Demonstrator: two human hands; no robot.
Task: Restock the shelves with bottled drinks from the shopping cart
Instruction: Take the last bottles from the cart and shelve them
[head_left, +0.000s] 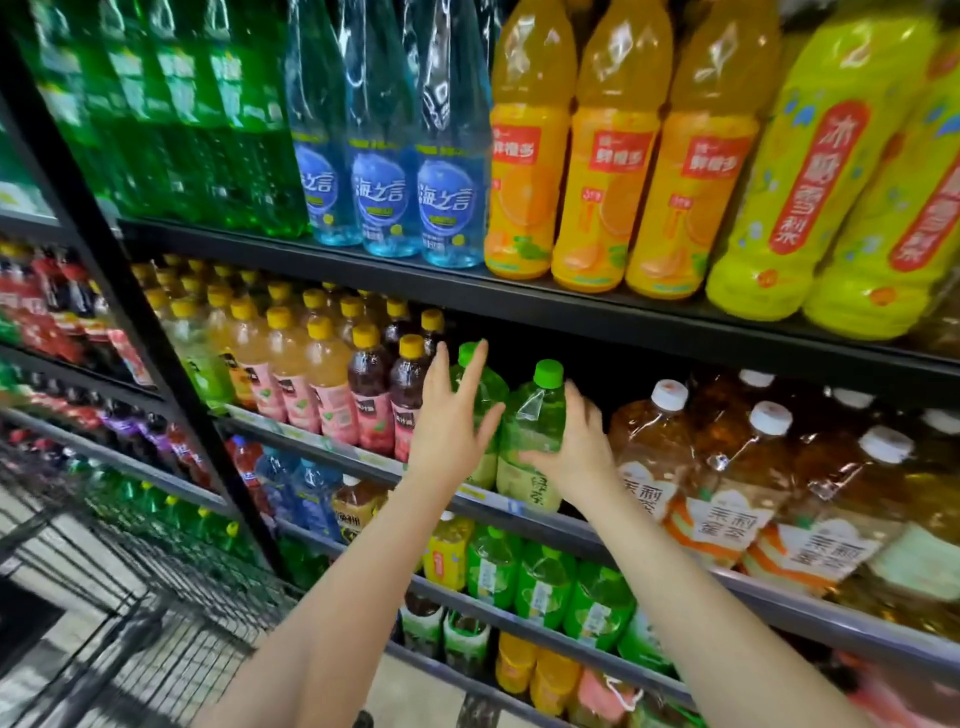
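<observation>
Both forearms reach up and forward to the second shelf (519, 506) from the top of those in view. The right hand (576, 452) wraps around a green-capped green tea bottle (535, 431), fingers behind its right side and thumb across the lower front (the bottle stands upright at the shelf's front edge). The left hand (449, 415) is spread loose, fingers straight and fanned upward, holding nothing; it sits in front of a second green-capped bottle (480, 384) standing just behind and to the left of the first. Yellow-capped juice bottles (332, 374) fill the shelf to the left, white-capped amber tea bottles (727, 467) to the right. The wire shopping cart (130, 597) is at lower left.
</observation>
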